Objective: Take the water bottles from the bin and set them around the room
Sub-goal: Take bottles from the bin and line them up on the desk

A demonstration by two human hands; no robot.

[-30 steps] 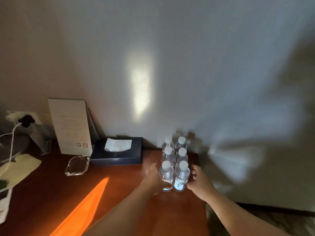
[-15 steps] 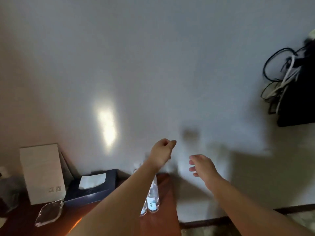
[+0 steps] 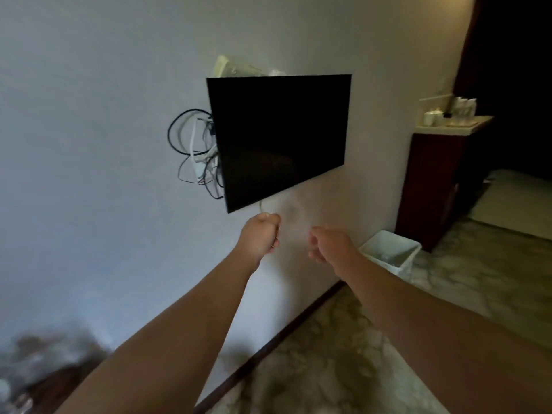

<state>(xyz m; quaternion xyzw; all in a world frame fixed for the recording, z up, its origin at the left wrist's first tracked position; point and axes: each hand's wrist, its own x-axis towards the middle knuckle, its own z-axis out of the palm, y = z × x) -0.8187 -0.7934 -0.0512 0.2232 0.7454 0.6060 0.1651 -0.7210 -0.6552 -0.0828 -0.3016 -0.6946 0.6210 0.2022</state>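
Both my hands are raised in front of the white wall, below a wall-mounted TV, and neither holds anything. My left hand [image 3: 261,234] is curled into a loose fist. A short gap to its right, my right hand [image 3: 328,245] is seen from the back with the fingers loosely bent and apart. No water bottle shows clearly. The brown desk corner [image 3: 59,380] where the bottles stood is a blur at the bottom left, with pale smears on it.
A black TV [image 3: 280,138] hangs tilted on the wall with loose cables [image 3: 194,150] at its left. A white bin [image 3: 388,252] stands on the floor by the wall. Behind it is a dark cabinet [image 3: 433,186] with cups on top. A bed [image 3: 513,204] lies far right.
My hands let go of the cluster of bottles on the desk and rose. My view swung right, from the desk to the TV, bin and cabinet.
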